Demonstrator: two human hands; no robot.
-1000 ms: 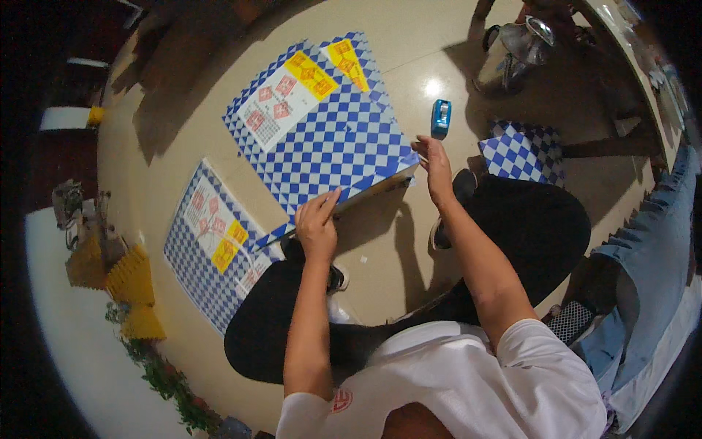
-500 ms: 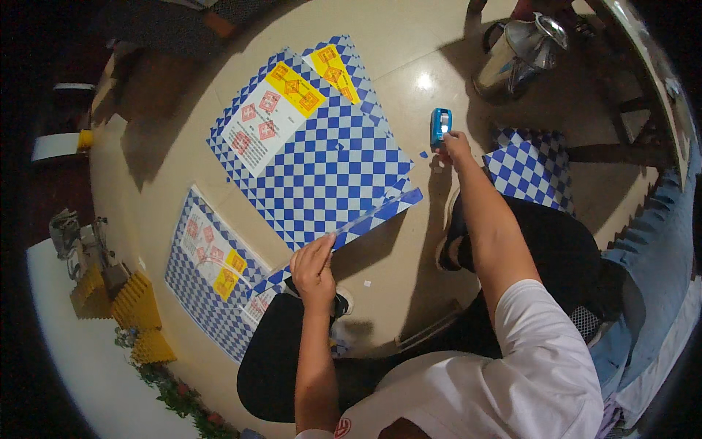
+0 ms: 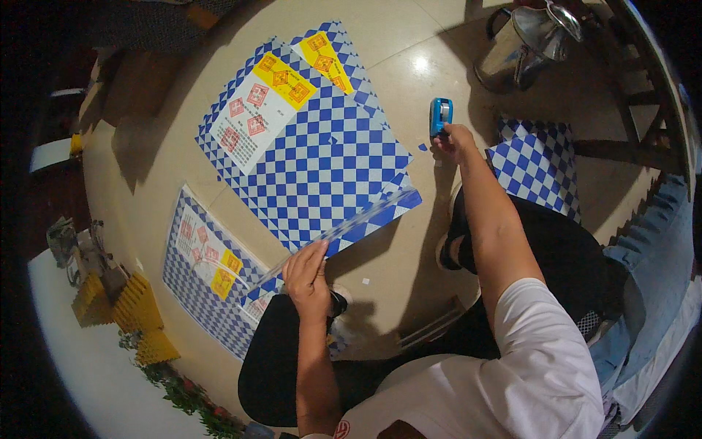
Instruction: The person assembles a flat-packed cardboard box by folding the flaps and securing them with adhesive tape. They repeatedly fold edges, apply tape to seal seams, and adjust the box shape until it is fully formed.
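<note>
A large blue-and-white checkered sheet (image 3: 333, 157) with a white and yellow printed panel lies before me, over another of the same pattern. Its near edge is folded into a raised blue strip with a glossy, see-through band. My left hand (image 3: 307, 276) grips this edge at its left end, fingers together on top and the thumb hidden. To the right of the sheet, my right hand (image 3: 457, 139) is closed around the near end of a small blue hand tool (image 3: 442, 113) with a silvery insert. I cannot make out its exact kind.
More checkered sheets (image 3: 201, 267) lie at the left, partly under clear plastic. Folded checkered material (image 3: 537, 164) rests by my right knee. A metal jug (image 3: 523, 51) stands at the far right, beside a wooden frame (image 3: 629, 150). Small scraps dot the floor.
My view has shifted slightly, so the sheets sit a little higher and further left. The left hand keeps its grip on the folded edge; the blue tool stays in the right hand, turned slightly.
</note>
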